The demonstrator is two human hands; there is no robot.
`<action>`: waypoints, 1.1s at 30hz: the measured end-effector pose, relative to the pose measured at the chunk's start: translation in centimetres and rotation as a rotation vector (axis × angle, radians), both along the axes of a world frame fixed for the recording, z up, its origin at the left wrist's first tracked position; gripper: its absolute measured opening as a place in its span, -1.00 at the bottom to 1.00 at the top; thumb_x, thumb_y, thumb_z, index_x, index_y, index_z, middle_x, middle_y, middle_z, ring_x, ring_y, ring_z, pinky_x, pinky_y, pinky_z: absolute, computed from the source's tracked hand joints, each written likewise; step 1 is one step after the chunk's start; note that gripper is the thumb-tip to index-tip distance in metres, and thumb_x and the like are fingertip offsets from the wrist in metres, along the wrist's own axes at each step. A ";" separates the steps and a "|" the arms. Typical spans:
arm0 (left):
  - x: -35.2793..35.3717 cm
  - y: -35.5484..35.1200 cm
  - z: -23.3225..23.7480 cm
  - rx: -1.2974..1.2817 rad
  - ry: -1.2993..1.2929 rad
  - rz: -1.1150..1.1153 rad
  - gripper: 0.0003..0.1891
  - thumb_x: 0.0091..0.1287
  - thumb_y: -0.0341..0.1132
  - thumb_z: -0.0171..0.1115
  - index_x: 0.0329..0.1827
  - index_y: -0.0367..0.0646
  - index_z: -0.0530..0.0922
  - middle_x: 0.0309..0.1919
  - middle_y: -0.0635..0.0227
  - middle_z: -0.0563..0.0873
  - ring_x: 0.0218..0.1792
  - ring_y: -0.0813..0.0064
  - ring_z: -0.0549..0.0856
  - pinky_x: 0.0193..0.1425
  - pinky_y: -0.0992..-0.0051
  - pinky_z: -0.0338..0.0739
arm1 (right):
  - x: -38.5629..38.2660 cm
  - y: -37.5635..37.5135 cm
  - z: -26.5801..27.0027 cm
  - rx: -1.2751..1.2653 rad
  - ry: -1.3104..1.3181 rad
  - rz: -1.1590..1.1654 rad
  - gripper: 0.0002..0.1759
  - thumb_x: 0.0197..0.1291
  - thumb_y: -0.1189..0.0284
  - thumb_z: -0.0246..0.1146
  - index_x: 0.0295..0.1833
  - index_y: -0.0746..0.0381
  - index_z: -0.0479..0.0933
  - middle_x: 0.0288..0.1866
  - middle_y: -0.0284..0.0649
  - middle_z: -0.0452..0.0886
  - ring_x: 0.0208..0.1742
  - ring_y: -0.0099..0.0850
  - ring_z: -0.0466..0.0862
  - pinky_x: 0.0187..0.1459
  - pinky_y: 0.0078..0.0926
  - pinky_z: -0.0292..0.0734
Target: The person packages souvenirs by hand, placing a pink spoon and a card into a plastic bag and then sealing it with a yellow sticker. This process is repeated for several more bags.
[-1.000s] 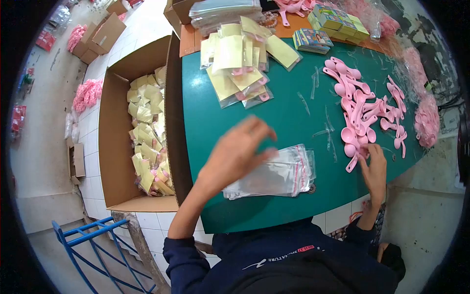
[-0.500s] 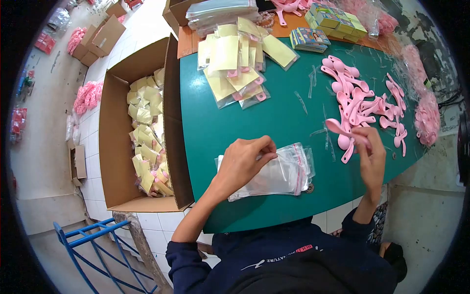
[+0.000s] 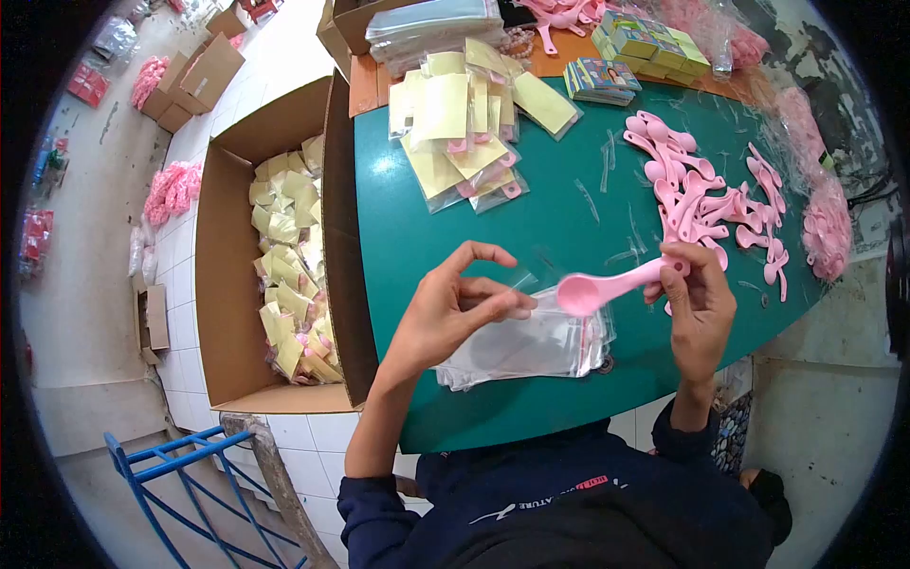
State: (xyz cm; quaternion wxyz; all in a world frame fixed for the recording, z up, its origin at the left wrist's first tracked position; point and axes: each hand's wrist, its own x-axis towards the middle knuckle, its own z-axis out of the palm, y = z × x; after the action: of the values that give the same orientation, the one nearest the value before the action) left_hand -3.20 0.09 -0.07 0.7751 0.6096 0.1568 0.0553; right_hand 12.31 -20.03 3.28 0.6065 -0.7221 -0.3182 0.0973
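Note:
A pink spoon (image 3: 592, 292) is pinched by its handle end in my right hand (image 3: 700, 303), its bowl pointing left toward my other hand. My left hand (image 3: 464, 308) is raised over the left part of a stack of clear plastic bags (image 3: 531, 346). Its thumb and a finger are pinched near a small, blurred clear strip; whether they grip it is hard to make out. Beyond my right hand lies a pile of pink spoons (image 3: 697, 194). Packets with yellow cards (image 3: 441, 109) are heaped at the back left of the green table (image 3: 398, 247).
An open cardboard box (image 3: 227, 294) of yellow packets stands left of the table. Card stacks (image 3: 602, 79) and more clear bags (image 3: 431, 28) lie at the back. Plastic scraps (image 3: 588, 199) are scattered on the table. A blue metal frame (image 3: 180, 465) is at lower left.
The spoon in my right hand has moved left and down, over the bag stack's right side. My left hand's fingers have spread somewhat, and a small clear strip now shows beside them.

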 end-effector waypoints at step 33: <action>1.3 -0.1 1.6 -0.077 -0.313 0.267 -0.58 0.45 -0.18 0.01 0.12 -0.42 0.46 -0.04 0.01 0.64 0.03 0.26 0.64 0.11 0.35 0.53 | 21.5 15.9 0.7 -0.289 -0.477 0.271 -0.39 0.30 -0.01 0.04 -0.28 0.41 0.60 -0.23 -0.04 0.64 -0.23 -0.35 0.63 -0.12 -0.43 0.49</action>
State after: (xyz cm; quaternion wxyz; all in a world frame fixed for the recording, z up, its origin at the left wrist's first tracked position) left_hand -1.91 0.02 1.51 0.7984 0.5374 0.1161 0.2455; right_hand 33.80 -4.15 3.94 0.3870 -0.7543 -0.5281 0.0493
